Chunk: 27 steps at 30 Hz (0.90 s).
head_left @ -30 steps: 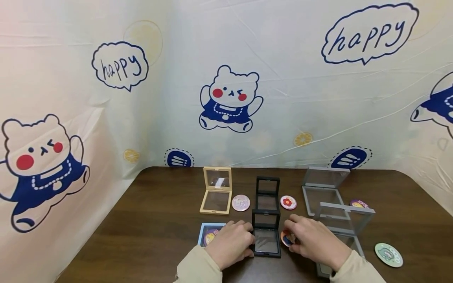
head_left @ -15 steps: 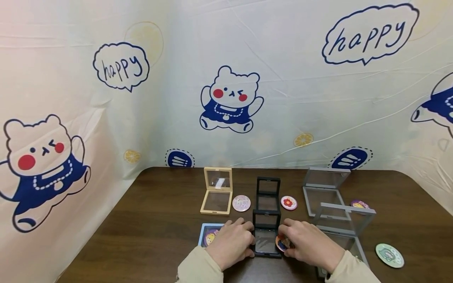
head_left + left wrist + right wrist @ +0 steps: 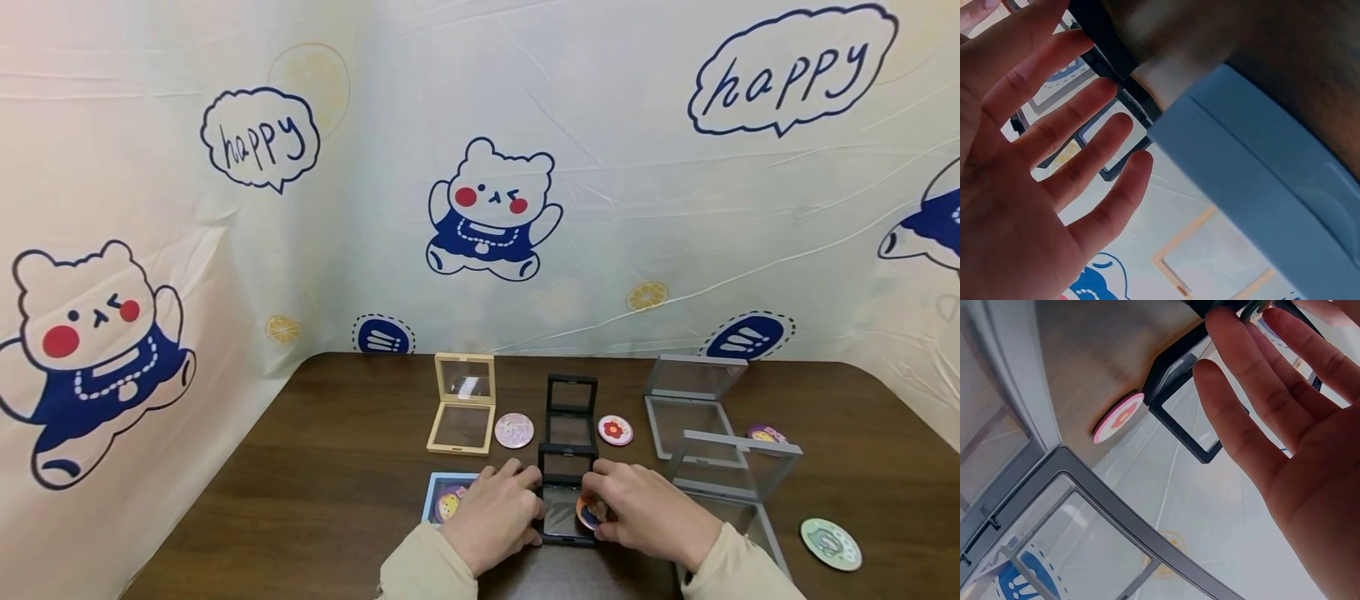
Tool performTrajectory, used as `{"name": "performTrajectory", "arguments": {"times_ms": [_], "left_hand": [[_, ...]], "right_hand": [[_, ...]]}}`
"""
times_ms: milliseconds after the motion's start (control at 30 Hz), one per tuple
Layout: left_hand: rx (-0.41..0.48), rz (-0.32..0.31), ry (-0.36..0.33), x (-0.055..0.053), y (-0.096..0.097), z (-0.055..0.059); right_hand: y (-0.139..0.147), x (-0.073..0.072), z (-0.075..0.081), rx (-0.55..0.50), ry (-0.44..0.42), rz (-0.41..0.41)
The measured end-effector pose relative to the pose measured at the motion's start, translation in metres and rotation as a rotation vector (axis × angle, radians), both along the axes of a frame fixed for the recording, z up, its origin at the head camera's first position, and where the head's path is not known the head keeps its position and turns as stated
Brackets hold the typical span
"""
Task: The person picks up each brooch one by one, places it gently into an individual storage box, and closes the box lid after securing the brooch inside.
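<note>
Head view: one orange-edged badge (image 3: pixel 587 515), lower centre of the picture, is pinched by the right hand's (image 3: pixel 651 514) fingers at the right side of one opened black case (image 3: pixel 558 510); its left edge is met by the left hand (image 3: pixel 493 515), fingers unclenched; one blue case (image 3: pixel 430 498) is partly covered.

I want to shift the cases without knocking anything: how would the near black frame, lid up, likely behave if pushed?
The near black frame would probably slide rather than tip, as its base lies flat on the table. It looks stiff, with straight edges. Its raised lid might swing, since it stands up from the base's far edge.
</note>
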<state>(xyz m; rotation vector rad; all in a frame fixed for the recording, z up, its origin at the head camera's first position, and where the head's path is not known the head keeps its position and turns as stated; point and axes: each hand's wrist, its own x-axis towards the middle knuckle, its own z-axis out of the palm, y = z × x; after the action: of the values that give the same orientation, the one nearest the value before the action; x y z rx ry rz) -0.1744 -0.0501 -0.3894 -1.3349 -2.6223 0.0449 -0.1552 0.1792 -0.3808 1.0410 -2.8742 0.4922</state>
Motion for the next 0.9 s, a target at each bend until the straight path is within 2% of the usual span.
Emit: {"name": "performTrajectory", "arguments": {"times_ms": [433, 900], "left_hand": [[0.008, -0.001, -0.007, 0.002, 0.002, -0.001], [0.02, -0.014, -0.001, 0.0, 0.002, -0.003]], "right_hand": [[-0.002, -0.003, 0.0, -0.033, 0.006, -0.007], [-0.016, -0.001, 0.0, 0.021, 0.049, 0.019]]}}
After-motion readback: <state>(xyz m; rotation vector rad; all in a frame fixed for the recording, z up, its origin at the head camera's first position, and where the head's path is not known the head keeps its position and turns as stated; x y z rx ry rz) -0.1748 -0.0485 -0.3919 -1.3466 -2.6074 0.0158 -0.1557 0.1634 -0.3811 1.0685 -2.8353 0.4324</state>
